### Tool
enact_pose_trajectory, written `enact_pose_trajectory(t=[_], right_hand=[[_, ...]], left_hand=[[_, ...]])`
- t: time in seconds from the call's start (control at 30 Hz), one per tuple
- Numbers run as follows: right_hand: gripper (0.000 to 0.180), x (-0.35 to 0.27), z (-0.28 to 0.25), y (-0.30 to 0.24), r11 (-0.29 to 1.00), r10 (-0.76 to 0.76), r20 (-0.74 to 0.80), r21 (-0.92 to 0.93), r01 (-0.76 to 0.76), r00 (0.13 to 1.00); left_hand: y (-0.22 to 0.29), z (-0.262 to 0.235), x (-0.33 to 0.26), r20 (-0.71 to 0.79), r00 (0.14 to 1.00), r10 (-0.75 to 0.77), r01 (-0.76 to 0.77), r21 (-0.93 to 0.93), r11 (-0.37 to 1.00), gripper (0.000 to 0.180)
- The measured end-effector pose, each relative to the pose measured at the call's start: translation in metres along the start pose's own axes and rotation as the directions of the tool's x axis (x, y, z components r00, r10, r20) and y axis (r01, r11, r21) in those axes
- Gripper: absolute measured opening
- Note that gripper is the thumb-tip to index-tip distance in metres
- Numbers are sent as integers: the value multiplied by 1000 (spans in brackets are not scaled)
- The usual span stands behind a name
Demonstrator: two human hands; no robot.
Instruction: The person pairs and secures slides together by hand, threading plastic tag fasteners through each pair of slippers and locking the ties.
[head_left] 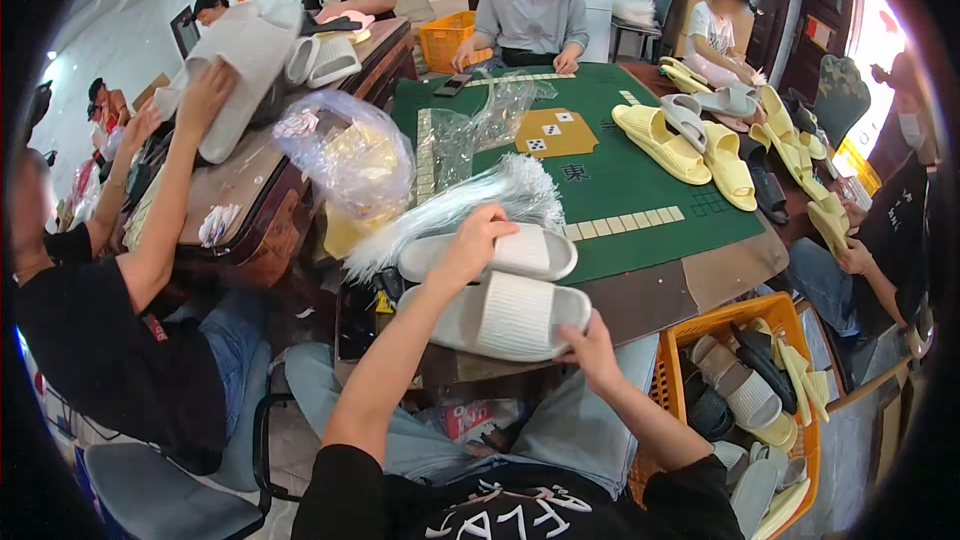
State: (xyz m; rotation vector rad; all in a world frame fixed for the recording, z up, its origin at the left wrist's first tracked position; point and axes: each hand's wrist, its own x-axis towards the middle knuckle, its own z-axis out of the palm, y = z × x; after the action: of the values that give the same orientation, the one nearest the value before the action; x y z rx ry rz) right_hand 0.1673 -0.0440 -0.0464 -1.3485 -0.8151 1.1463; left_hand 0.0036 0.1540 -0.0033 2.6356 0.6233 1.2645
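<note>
Two pale slippers with ribbed straps lie side by side at the near edge of the table in front of me. My right hand [592, 348] grips the toe end of the near slipper [515, 315], thumb on top. My left hand [478, 242] reaches over the far slipper [545, 252], its fingers closed at the edge of the strap; the exact hold is partly hidden. Just beyond them a thick bundle of thin white plastic strands [470, 210] is fanned out on the table.
A green mat with tiles [625, 223] covers the table [640, 295]. Clear plastic bags [345, 155] lie left of it. Yellow slippers [665, 145] stand at the right. An orange crate [672, 380] of mixed slippers sits by my right knee. Other people handle slippers around me.
</note>
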Motion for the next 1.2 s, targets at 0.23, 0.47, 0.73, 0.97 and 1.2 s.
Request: enact_pose_trajectory(t=[0.23,0.47,0.73,0.97,1.2], right_hand=[[27,63,-34,-29,739,-457,9,-553,385,889],[31,184,-31,-25,846,-196,-3,-506,167,981],[28,220,-5,-17,859,-250,15,-458,229,968],[29,198,-32,-23,889,-229,-38,-416,193,973],[28,208,-127,-34,930,30,-85,367,3,996]], left_hand=[[-11,4,-9,123,922,-367,387,-285,877,30],[-60,5,-19,-152,871,-468,492,284,823,36],[-79,13,-53,15,803,-596,461,617,638,41],[-75,11,-50,43,767,-640,471,640,607,42],[-77,12,-51,0,771,-637,492,636,595,40]])
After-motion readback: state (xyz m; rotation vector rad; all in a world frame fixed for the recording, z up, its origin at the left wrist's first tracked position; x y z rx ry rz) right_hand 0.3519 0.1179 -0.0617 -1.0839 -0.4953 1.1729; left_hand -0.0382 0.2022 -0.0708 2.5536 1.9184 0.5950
